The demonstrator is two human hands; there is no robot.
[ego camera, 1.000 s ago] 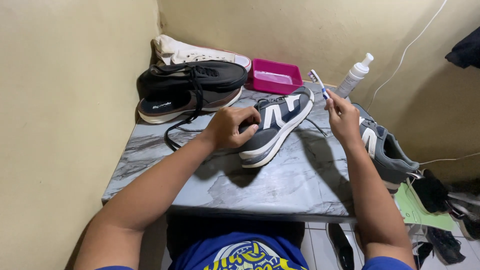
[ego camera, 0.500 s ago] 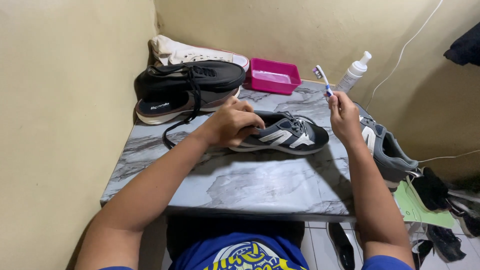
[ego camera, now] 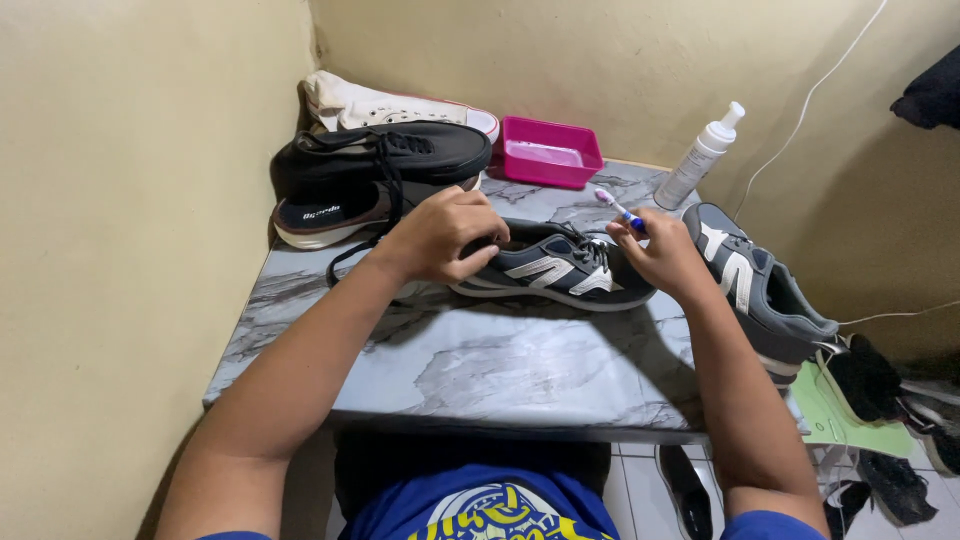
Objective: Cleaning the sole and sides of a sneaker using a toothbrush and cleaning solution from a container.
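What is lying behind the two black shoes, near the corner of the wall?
Behind the black shoes, a white sneaker with a red-edged sole lies by the wall. Its lower part is covered by them, so a second one cannot be confirmed.

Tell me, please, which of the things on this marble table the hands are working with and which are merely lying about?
In hand:
- navy sneaker, heel gripped by the left hand
- toothbrush, held in the right hand

Lying about:
- second navy sneaker at the table's right edge
- black shoes
- white shoe
- pink tray
- pump bottle
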